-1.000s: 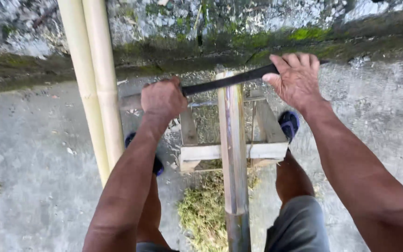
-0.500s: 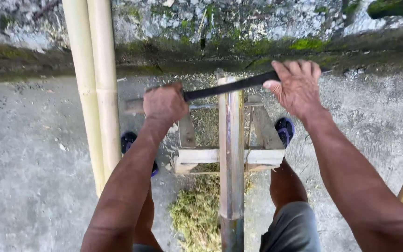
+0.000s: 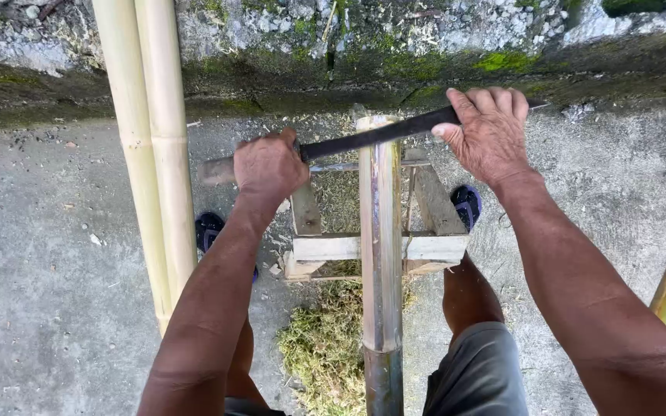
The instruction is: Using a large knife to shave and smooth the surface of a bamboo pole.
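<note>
Hemmed in by a mossy stone wall ahead and two pale bamboo poles leaning at the left, a person works over a small wooden stand on bare concrete ground, with open room to either side. A dark, long blade lies across the far end of a peeled bamboo pole resting lengthwise on the stand, green shavings heaped beneath. The left hand is clenched around the blade's handle, while the right hand curls its fingers over the blade's far end.
</note>
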